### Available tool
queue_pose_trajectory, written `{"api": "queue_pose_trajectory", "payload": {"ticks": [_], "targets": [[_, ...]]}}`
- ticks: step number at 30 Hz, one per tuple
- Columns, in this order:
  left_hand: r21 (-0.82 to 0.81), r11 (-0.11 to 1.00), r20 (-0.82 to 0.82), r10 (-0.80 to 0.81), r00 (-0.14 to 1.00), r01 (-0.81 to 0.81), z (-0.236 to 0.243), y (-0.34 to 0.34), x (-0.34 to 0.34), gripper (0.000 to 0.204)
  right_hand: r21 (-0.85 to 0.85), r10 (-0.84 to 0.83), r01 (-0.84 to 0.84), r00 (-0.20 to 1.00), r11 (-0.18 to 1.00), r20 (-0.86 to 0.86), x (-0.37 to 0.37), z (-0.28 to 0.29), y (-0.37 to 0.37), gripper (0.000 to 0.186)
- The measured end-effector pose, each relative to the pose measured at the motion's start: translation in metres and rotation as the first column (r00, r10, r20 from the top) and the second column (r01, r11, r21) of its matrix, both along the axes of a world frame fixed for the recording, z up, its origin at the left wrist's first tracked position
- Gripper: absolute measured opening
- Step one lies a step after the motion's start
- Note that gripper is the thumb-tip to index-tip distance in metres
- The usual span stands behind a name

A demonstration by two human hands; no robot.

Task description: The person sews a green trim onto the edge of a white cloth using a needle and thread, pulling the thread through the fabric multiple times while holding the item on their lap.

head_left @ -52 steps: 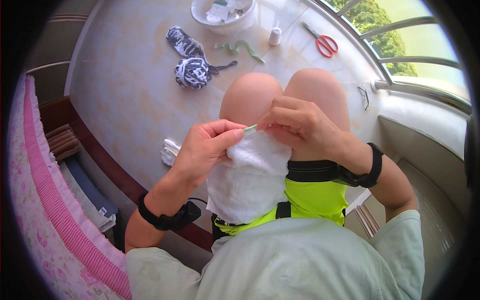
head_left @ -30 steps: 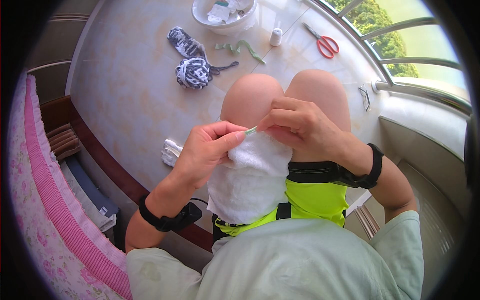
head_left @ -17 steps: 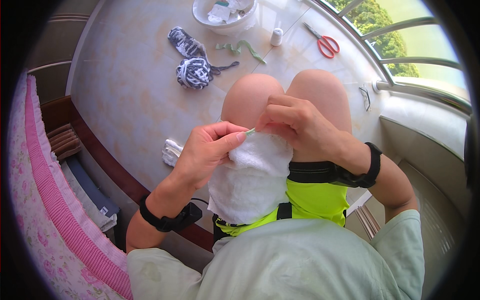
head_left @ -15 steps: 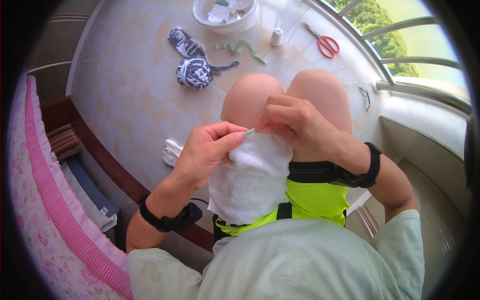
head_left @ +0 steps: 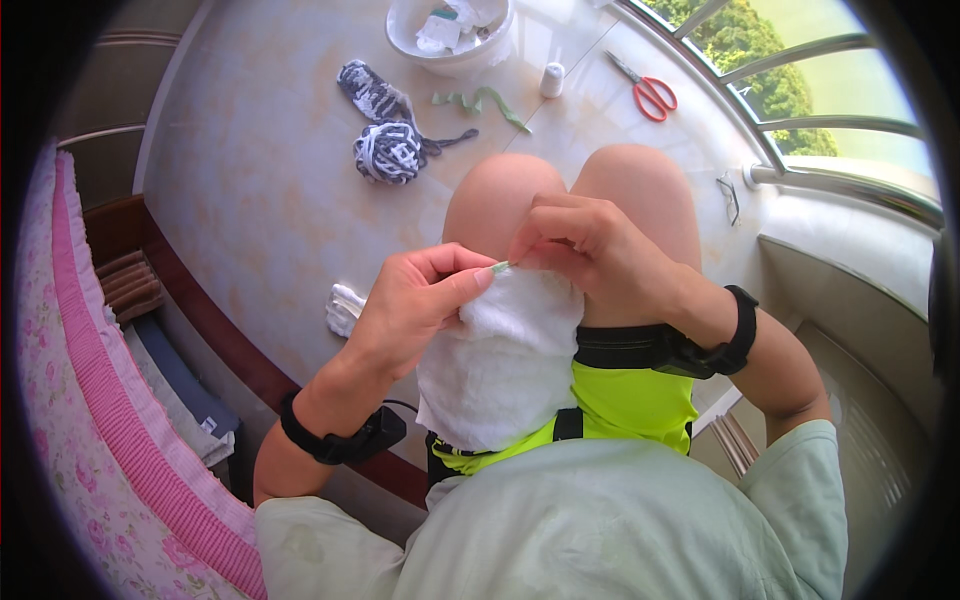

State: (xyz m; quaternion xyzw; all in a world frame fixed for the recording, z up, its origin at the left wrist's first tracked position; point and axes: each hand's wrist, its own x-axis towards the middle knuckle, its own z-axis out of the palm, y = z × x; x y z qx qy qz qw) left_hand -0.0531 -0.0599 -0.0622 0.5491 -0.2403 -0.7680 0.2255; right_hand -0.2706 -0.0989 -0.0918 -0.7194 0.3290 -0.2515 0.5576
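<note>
- Centre of frame: the left hand's point(head_left: 425, 290) grip pinches a green strip point(head_left: 501, 267) at the white cloth's point(head_left: 500, 370) top edge.
- The right hand's point(head_left: 597, 242) fingertips bunch just beside it; what they hold, I cannot tell.
- Cloth lies across the lap; it looks light, soft, floppy, best held by its edge near the strip.
- Upper centre, floor point(head_left: 270, 200): yarn ball point(head_left: 388, 152), white spool point(head_left: 551, 80).

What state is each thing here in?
Left hand: pinching the green strip.
Right hand: curled, grip hidden.
White cloth: spread out, slightly rumpled.
Bowl: holding scraps.
Ribbon: loose, wavy.
Knitted piece: lying down.
Yarn ball: wound, one end loose.
Spool: standing upright.
Scissors: lying flat, blades apparently shut.
Glasses: folded or open, unclear.
</note>
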Motion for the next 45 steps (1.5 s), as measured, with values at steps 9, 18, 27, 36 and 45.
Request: {"api": "queue_pose_trajectory", "payload": {"ticks": [9, 18, 27, 36, 45], "targets": [[-0.092, 0.992, -0.024, -0.092, 0.995, 0.089, 0.003, -0.008, -0.003, 0.014, 0.239, 0.031, -0.049, 0.996, 0.97, 0.082, -0.008, -0.003, -0.006, 0.006], [-0.134, 0.98, -0.055, -0.158, 0.986, 0.15, 0.002, -0.011, -0.007, 0.011, 0.314, 0.068, -0.106, 0.989, 0.943, 0.129, -0.012, -0.004, -0.012, 0.009], [-0.136, 0.987, 0.013, -0.08, 0.997, 0.081, 0.005, -0.006, -0.013, 0.013, 0.448, -0.038, -0.024, 0.991, 0.894, 0.13, -0.005, 0.007, -0.007, 0.008], [-0.159, 0.987, 0.076, -0.003, 0.997, 0.015, 0.008, 0.007, -0.016, 0.014, -0.584, -0.027, 0.03, 1.0, 0.811, 0.014, 0.014, 0.024, 0.003, 0.013], [-0.095, 0.995, 0.132, 0.036, 0.991, -0.023, -0.003, 0.02, -0.002, 0.017, 0.486, -0.48, 0.243, 0.751, 0.839, 0.453, -0.01, 0.101, 0.007, 0.024]]}}
